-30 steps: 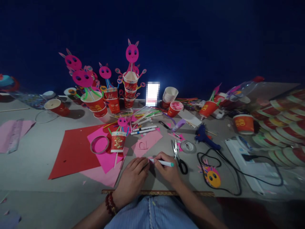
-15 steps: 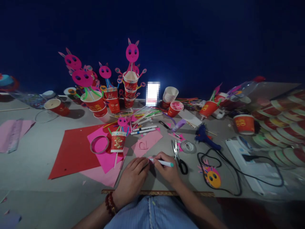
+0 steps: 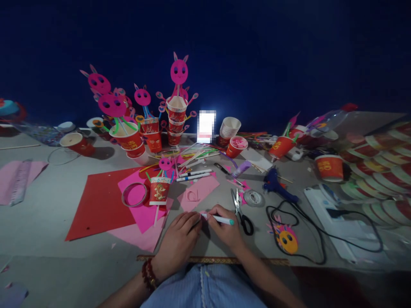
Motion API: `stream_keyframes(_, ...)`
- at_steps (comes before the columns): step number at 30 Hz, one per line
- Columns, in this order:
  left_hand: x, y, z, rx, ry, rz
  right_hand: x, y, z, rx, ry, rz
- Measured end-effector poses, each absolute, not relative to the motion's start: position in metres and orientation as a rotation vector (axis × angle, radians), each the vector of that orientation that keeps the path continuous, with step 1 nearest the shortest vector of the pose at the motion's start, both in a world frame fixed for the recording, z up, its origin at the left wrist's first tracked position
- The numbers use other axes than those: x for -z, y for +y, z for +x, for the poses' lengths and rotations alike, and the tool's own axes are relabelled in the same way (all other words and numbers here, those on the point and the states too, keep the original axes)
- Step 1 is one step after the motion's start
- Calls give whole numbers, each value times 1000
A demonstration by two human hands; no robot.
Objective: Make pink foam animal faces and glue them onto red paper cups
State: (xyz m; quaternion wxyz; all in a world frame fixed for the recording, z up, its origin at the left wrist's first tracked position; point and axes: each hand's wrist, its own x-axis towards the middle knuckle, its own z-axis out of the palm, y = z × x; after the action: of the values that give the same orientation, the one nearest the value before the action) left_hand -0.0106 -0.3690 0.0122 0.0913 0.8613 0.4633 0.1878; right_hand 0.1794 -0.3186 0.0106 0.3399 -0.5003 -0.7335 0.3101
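"Where is the slim white marker pen with the green end?"

"In the right hand, close to the middle of the near edge of the grey tabletop. The thumb and fingers pinch its barrel, with the green end pointing away to the right."

"And its tip?"

"At a small pale-pink paper piece between the two hands. The fingers cover part of that, so I can't tell whether the tip is touching it."

"What about the left hand?"

"Palm down, its fingers lying close together, with the fingertips at the paper piece. Whether they grip it or only press on it, I can't tell. There's a dark red bead bracelet on that wrist."

"Anything just beside the right hand?"

"Scissors with black handles, blades towards the tabletop's far edge, and beyond them a roll of clear tape. Farther towards the right edge lies a blue glue gun."

"And on the other side?"

"A red patterned paper cup stands beyond the left hand, and a large red paper sheet lies nearer the left edge. A stack of red cups holding a round pink paper face rises at the far edge."
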Motion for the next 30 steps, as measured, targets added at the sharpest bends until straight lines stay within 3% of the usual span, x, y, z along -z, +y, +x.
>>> stream_keyframes(30, -12, -369, -12, -574, 1365, 2565, -13, -318, 181, -805, -1903, -1276)
